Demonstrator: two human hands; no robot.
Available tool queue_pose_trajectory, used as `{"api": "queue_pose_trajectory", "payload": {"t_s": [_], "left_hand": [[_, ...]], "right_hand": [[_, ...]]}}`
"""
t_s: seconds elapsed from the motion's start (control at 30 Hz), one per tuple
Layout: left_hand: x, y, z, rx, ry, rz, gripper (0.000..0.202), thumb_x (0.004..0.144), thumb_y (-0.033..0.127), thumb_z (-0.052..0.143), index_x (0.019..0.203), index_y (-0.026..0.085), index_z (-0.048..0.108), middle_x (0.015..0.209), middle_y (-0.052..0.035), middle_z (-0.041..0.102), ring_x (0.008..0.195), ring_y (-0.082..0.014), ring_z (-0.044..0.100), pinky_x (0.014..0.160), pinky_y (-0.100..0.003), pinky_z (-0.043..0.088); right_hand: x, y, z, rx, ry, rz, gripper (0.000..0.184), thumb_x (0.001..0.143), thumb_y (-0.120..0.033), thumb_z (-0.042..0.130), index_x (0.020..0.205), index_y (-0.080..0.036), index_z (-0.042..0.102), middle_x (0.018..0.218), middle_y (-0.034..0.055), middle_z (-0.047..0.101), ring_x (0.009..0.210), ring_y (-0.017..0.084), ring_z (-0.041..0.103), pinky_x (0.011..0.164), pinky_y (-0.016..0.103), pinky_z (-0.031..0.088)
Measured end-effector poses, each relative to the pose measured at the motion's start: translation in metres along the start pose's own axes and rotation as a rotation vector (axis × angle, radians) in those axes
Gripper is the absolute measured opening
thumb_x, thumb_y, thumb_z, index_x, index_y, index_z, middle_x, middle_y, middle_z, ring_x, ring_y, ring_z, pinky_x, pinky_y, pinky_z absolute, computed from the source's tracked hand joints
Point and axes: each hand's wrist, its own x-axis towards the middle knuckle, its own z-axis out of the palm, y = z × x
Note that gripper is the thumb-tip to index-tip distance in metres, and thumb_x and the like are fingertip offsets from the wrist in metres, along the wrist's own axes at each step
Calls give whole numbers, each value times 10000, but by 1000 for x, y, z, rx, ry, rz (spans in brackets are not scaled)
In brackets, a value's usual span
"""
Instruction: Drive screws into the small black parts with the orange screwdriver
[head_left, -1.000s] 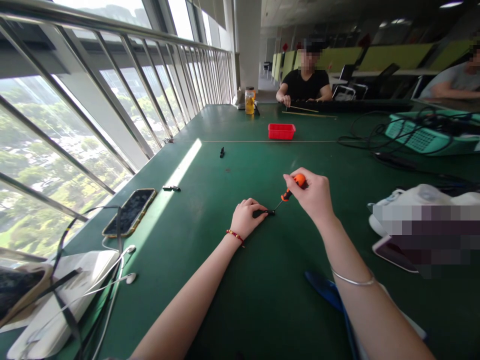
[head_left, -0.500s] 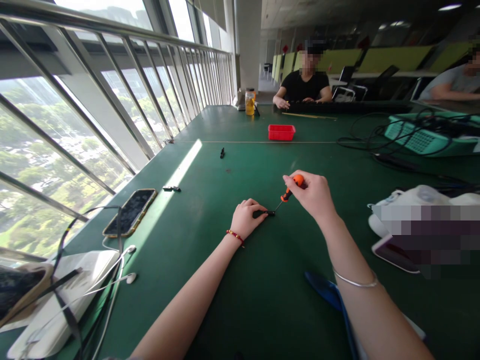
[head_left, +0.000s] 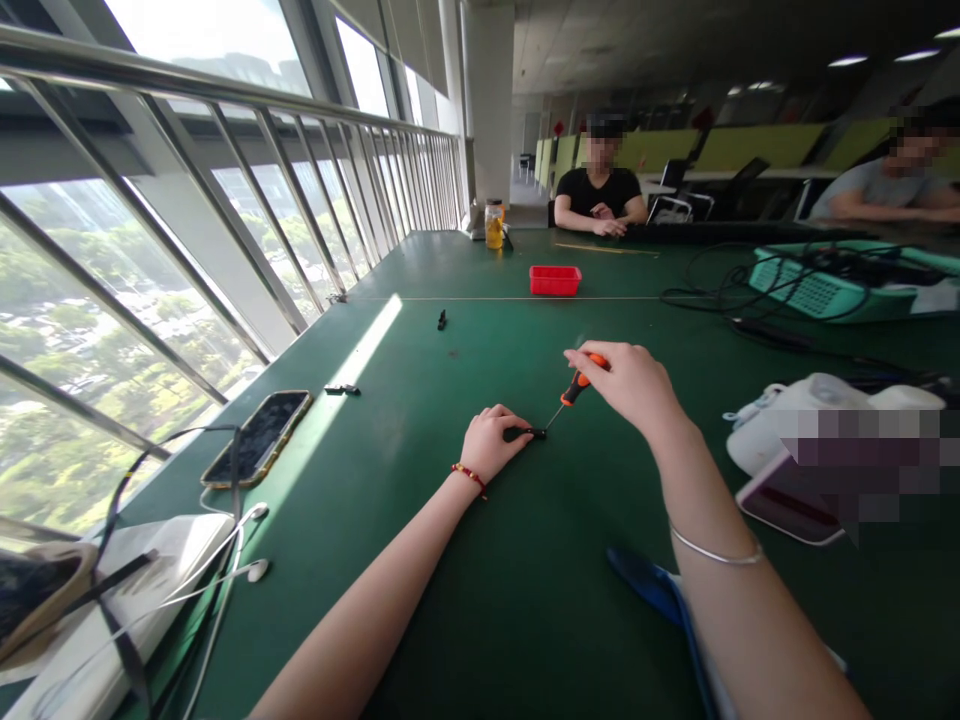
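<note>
My left hand (head_left: 489,442) rests on the green table (head_left: 390,560), its fingers closed on a small dark elongated part (head_left: 534,433) lying on the surface. The part's exact kind is too small to make out. Above and to the right, my right hand (head_left: 624,378) grips an orange and black screwdriver (head_left: 576,386) by its handle. The screwdriver is tilted, and its thin shaft runs down to the right end of the dark part. Two more small black pieces, one nearer (head_left: 343,390) and one farther (head_left: 442,320), lie to the left.
A phone (head_left: 259,438), white earphones (head_left: 258,570) and cables lie at left beside the railing. Farther back stand a red bin (head_left: 555,281), a jar (head_left: 493,225) and a teal basket (head_left: 814,285) with cables. A blue item (head_left: 649,585) lies under my right forearm. Two people sit across.
The view has tilted slightly upward. My right hand is turned a little differently around the screwdriver, whose tip stays at the dark part. The person opposite has brought their hands together.
</note>
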Motion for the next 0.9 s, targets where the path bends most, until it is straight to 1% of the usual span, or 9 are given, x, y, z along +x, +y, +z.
{"api": "queue_pose_trajectory", "payload": {"t_s": [0.17,0.27,0.37,0.43,0.53,0.63,0.7,0.8,0.9], "left_hand": [[0,0,1,22,3,2,179,790,342,609,897,244,715,927,-24,627,880,-192,557,835,-339,449],[0,0,2,28,6,1,186,783,348,614,893,238,717,931,-26,628,886,-190,560,833,-321,454],[1,-1,3,38,8,4,184,769,341,626,889,236,719,938,-26,629,886,-188,565,816,-306,463],[1,-1,3,34,6,-5,185,761,335,635,892,235,720,939,-27,629,875,-183,569,798,-293,471],[0,-1,5,27,10,-14,194,759,341,640,898,234,722,931,-28,628,858,-178,573,787,-288,476],[1,-2,7,41,36,3,198,766,344,634,907,239,723,929,-27,629,856,-176,574,805,-295,474],[2,-4,8,48,35,14,201,766,348,634,913,244,723,934,-25,631,859,-175,574,807,-294,474],[4,-7,9,40,17,17,216,763,367,635,922,248,722,940,-24,634,864,-174,575,787,-281,481],[5,-8,9,49,11,26,231,769,381,626,935,253,721,954,-27,629,873,-175,573,789,-280,479]], "right_hand": [[-4,-3,1,-35,10,24,235,814,-356,435,995,-245,536,766,2,630,610,147,522,501,238,295],[-8,-7,0,-43,-12,44,236,827,-390,407,928,-245,563,805,14,644,641,158,538,520,247,311],[-9,-10,-3,-131,-12,74,398,859,-523,325,815,-258,618,750,30,646,676,192,557,543,270,319],[-8,-11,-5,-200,-25,74,431,862,-523,315,747,-262,638,735,36,647,697,207,567,563,283,327],[-4,-12,-4,-201,-16,40,289,832,-418,393,873,-267,636,842,36,665,745,209,573,573,281,336],[-3,-13,0,-130,-6,58,289,780,-366,450,999,-235,586,940,56,663,780,204,576,578,274,355],[-4,-16,2,-107,-25,77,302,801,-412,417,962,-233,599,942,67,662,804,214,582,604,286,375],[-6,-21,3,-181,9,126,482,849,-556,284,843,-238,646,884,93,660,842,256,590,666,344,400],[-6,-25,5,-242,35,122,488,865,-532,279,814,-235,662,875,104,658,857,266,597,701,369,411]]}}
